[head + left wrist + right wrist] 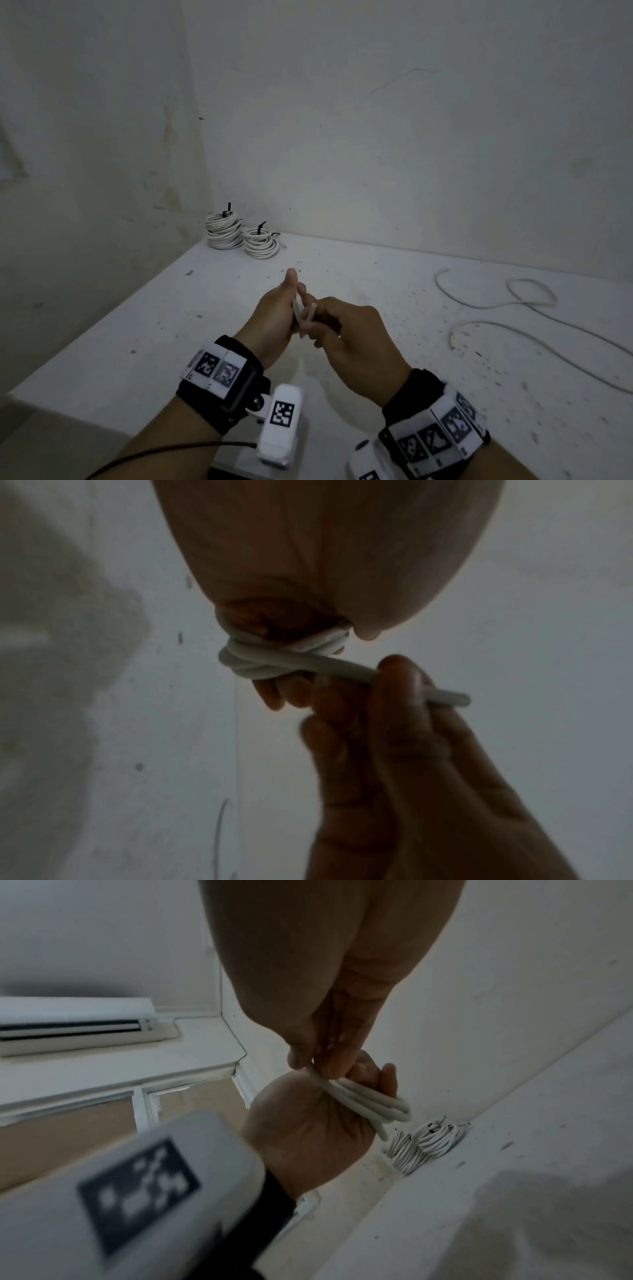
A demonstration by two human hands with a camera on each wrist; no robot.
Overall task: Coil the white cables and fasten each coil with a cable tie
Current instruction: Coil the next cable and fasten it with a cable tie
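Note:
A short white cable (301,313) is wound in a few small loops around the fingers of my left hand (293,294), which holds it above the white table (171,342). In the left wrist view the loops (270,661) sit tight on my fingers, and the free end (452,697) sticks out. My right hand (320,325) pinches that end between thumb and fingers (400,685). The right wrist view shows the small coil (373,1106) in my left hand (308,1129), with my right fingertips (329,1066) on it. No cable tie shows in either hand.
Two tied coils (224,233) (261,244), each with a black cable tie, stand in the table's back left corner against the wall. A long loose white cable (513,308) snakes across the right side. An air conditioner (68,1026) hangs on the wall.

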